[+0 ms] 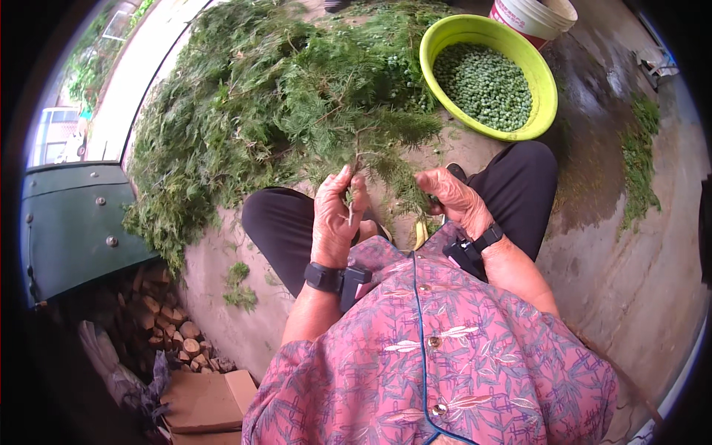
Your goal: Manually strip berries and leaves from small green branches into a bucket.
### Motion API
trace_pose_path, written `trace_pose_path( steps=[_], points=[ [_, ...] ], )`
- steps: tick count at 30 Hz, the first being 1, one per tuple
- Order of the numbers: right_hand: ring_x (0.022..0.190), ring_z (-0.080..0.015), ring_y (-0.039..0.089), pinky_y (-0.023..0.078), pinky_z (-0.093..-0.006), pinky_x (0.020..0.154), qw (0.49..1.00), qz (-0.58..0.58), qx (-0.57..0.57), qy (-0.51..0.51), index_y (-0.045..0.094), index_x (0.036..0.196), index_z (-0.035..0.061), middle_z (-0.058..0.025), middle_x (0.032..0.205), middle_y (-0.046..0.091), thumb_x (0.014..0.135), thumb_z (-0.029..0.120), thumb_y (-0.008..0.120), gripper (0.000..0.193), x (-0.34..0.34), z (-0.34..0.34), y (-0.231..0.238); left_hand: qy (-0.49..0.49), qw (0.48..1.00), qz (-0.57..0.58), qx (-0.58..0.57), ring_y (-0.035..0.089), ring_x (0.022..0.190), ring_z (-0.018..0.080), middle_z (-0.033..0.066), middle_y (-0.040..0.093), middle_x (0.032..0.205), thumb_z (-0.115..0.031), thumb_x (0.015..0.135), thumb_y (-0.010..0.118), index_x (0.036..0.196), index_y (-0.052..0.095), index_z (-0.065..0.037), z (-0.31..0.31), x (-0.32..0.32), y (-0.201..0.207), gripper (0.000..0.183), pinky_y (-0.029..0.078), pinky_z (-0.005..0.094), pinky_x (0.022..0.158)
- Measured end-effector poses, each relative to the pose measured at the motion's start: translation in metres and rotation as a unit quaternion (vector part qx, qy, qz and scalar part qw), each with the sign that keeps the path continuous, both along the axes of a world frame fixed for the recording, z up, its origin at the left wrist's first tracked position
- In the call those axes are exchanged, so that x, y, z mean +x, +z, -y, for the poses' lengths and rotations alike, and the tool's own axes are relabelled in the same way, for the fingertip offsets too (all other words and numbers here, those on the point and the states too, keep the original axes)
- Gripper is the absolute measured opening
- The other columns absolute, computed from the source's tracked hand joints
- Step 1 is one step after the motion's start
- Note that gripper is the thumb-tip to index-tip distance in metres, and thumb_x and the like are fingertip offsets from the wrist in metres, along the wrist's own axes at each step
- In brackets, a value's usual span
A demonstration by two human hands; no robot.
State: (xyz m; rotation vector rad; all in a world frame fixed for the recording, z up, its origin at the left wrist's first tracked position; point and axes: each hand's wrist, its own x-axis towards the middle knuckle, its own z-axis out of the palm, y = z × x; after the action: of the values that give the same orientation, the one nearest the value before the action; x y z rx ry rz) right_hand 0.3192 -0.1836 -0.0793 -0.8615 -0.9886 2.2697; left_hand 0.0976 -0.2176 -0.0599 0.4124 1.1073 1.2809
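My left hand [335,211] is closed round the woody stem of a leafy evergreen branch [354,133], whose cut end sticks out below the fingers. The branch fans away from me, over a large heap of similar cut greenery [222,96]. Just right of its lower sprigs, my right hand [458,200] is curled with thumb and fingers together. Whatever it may pinch is too small to make out. Beyond my right knee, a yellow-green basin [547,89] holds many small round green cones or berries [486,85].
A white and red bucket [530,22] stands behind the basin. Loose greenery [639,159] lies along the floor at right. To the left are a dark green metal box [74,222], stacked firewood [174,326] and flat cardboard [200,400]. My bent legs flank the work area.
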Motion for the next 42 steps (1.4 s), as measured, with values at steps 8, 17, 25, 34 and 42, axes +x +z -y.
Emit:
trace_pose_path(
  steps=[8, 17, 25, 34, 42],
  points=[
    [0.041, -0.003, 0.035, 0.023, -0.0189, 0.037, 0.991, -0.002, -0.093, -0.101, 0.059, 0.077, 0.0065, 0.0063, 0.054, 0.041, 0.081, 0.023, 0.066, 0.018, 0.0, -0.003, 0.002, 0.074, 0.993, 0.079, -0.047, 0.059, 0.073, 0.0147, 0.0068, 0.059, 0.084, -0.006, 0.084, 0.058, 0.084, 0.048, -0.007, 0.001, 0.011, 0.023, 0.01, 0.047, 0.0237, 0.055],
    [0.046, -0.0052, 0.038, 0.029, -0.0196, 0.041, 0.967, -0.05, -0.094, -0.23, 0.056, 0.076, 0.0136, 0.0055, 0.059, 0.045, 0.08, 0.021, 0.067, 0.014, 0.026, -0.018, -0.01, 0.056, 0.997, 0.044, 0.009, 0.06, 0.08, 0.0168, 0.0068, 0.063, 0.091, -0.002, 0.081, 0.058, 0.097, 0.056, -0.004, 0.004, 0.017, 0.03, 0.016, 0.047, 0.0293, 0.073],
    [0.045, -0.0029, 0.035, 0.028, -0.0191, 0.04, 0.946, -0.054, -0.033, -0.319, 0.061, 0.09, 0.0102, 0.0073, 0.058, 0.043, 0.08, 0.02, 0.067, 0.015, 0.02, -0.022, 0.027, 0.01, 0.999, 0.031, 0.01, 0.061, 0.079, 0.0165, 0.0074, 0.063, 0.086, 0.001, 0.083, 0.056, 0.097, 0.057, -0.001, 0.005, 0.02, 0.032, 0.015, 0.049, 0.028, 0.067],
    [0.053, -0.0103, 0.048, 0.04, -0.0256, 0.053, 0.901, 0.237, 0.321, -0.168, 0.062, 0.096, 0.0036, -0.0013, 0.06, 0.052, 0.081, 0.021, 0.065, 0.023, -0.017, -0.03, 0.051, -0.027, 0.998, 0.063, -0.004, 0.059, 0.076, 0.0154, 0.0059, 0.06, 0.081, -0.006, 0.081, 0.062, 0.094, 0.057, -0.002, 0.008, 0.027, 0.039, 0.014, 0.047, 0.0261, 0.069],
    [0.058, -0.0107, 0.046, 0.04, -0.0272, 0.057, 0.872, 0.28, 0.372, -0.151, 0.061, 0.084, 0.0012, -0.0053, 0.061, 0.052, 0.082, 0.025, 0.064, 0.025, -0.021, -0.019, 0.047, 0.01, 0.998, 0.048, -0.045, 0.05, 0.056, 0.0088, 0.0003, 0.057, 0.071, -0.017, 0.081, 0.065, 0.082, 0.056, -0.006, 0.007, 0.033, 0.036, 0.014, 0.041, 0.022, 0.05]
  ],
)
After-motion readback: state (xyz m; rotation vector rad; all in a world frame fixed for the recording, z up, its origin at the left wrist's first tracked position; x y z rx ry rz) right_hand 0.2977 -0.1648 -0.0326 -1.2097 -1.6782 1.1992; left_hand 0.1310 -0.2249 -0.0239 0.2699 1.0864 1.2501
